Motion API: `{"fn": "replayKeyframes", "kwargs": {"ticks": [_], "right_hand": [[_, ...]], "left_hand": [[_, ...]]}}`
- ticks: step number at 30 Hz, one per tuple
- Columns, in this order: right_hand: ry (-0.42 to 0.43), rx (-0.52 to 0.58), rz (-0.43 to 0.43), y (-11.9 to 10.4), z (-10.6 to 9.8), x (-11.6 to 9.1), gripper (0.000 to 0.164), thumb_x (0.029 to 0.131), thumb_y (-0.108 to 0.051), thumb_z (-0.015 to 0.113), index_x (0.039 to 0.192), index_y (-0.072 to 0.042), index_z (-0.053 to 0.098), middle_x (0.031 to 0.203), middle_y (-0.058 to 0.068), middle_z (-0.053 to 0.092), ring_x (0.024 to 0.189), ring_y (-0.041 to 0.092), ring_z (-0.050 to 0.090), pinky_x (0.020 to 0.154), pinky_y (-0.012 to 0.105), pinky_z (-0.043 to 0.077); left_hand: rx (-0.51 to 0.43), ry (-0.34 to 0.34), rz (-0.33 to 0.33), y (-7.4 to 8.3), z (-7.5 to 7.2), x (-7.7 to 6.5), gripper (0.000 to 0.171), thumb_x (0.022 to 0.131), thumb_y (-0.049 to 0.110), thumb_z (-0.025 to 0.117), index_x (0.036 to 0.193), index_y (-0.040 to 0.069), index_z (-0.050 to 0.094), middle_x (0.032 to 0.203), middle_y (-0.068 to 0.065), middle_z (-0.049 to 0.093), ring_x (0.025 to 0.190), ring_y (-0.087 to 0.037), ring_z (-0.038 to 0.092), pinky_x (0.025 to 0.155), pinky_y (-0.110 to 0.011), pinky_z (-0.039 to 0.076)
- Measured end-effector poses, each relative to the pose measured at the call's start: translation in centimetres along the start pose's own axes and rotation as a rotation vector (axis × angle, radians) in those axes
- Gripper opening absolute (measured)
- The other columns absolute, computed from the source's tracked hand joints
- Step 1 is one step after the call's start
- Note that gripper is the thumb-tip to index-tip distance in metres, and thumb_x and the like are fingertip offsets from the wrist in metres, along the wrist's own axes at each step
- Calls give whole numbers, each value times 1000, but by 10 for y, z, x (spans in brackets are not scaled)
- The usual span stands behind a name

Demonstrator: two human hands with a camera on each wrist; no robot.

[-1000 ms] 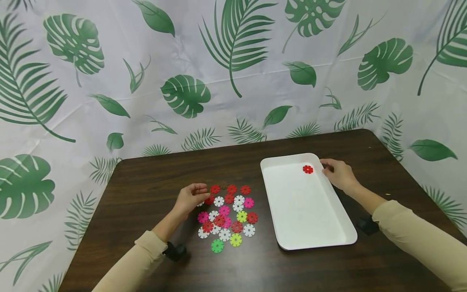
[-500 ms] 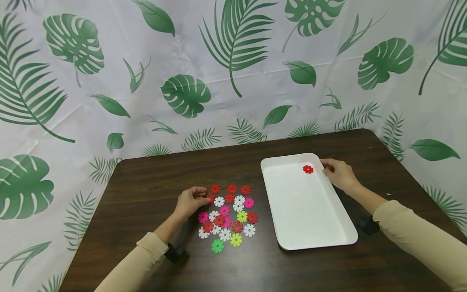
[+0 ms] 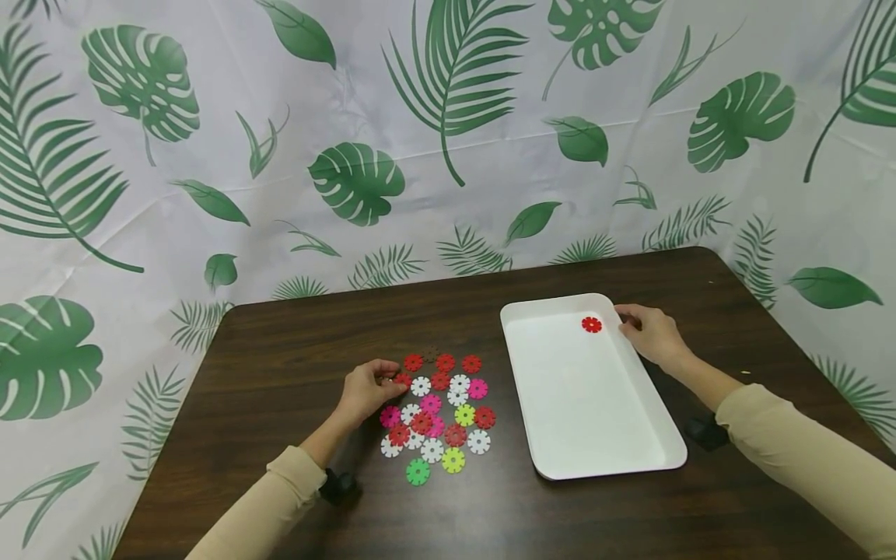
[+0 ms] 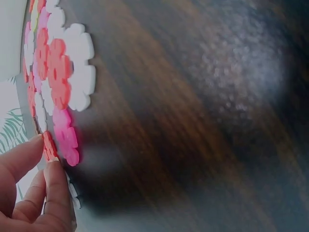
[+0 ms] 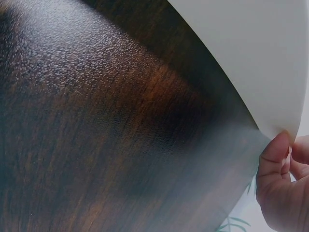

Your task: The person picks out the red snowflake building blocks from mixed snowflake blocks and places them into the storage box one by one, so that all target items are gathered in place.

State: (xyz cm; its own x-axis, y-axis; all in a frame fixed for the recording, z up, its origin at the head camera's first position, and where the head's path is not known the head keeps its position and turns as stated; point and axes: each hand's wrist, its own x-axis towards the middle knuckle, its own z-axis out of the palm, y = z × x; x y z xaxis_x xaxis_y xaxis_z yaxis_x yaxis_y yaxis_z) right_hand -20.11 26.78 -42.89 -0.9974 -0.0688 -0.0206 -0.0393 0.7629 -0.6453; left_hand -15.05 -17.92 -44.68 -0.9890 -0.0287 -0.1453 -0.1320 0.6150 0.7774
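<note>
My left hand (image 3: 364,391) pinches a red notched disc (image 4: 49,146) between thumb and fingertips, at the left side of a spread of notched plastic discs. In the left wrist view a pink disc (image 4: 66,137) lies beside the held one, and part of a white disc (image 4: 74,192) shows beneath the fingers. My right hand (image 3: 653,339) pinches the upper right rim of a white tray (image 3: 588,397), thumb and fingers on either side of its wall. Inside the tray, near the far right corner, rests one red disc (image 3: 591,324).
Several red, white, pink and yellow discs lie on the dark wood table (image 3: 294,350), some overlapping. A green disc (image 3: 418,471) is nearest the front and a brown disc (image 3: 430,355) farthest back. Behind the table hangs a leaf-patterned cloth (image 3: 434,233).
My left hand's fingers have lowered and closed onto the red disc at the left of the spread. My right hand and the tray stay in place.
</note>
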Motion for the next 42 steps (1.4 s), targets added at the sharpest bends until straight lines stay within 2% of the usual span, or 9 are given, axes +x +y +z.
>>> {"fn": "replayKeyframes", "kwargs": {"ticks": [9,17,34,42], "right_hand": [[3,3,-6,0,0,-1,38,94,-3,53,130,8,46,97,24,56,76,27,55,63,30,55],[3,8,-8,-1,0,-1,38,94,-2,53,130,9,47,94,23,56,74,26,55,59,25,52],[3,13,-1,0,1,-2,39,94,-3,52,131,8,46,101,26,57,78,29,57,70,40,57],[4,15,-5,1,1,-2,39,94,-3,52,131,8,46,99,25,57,77,28,56,66,35,56]], "left_hand": [[78,5,63,-1,2,1,33,76,8,77,106,0,67,93,-9,68,72,-11,59,62,-25,49],[141,29,115,-2,4,1,29,75,8,78,101,1,69,90,-8,67,71,-12,58,62,-27,49],[192,37,132,2,5,-1,24,74,10,79,94,2,68,82,-8,60,68,-14,53,60,-27,44],[214,55,157,1,7,-2,23,75,10,78,94,3,67,82,-7,61,70,-15,53,61,-28,45]]}}
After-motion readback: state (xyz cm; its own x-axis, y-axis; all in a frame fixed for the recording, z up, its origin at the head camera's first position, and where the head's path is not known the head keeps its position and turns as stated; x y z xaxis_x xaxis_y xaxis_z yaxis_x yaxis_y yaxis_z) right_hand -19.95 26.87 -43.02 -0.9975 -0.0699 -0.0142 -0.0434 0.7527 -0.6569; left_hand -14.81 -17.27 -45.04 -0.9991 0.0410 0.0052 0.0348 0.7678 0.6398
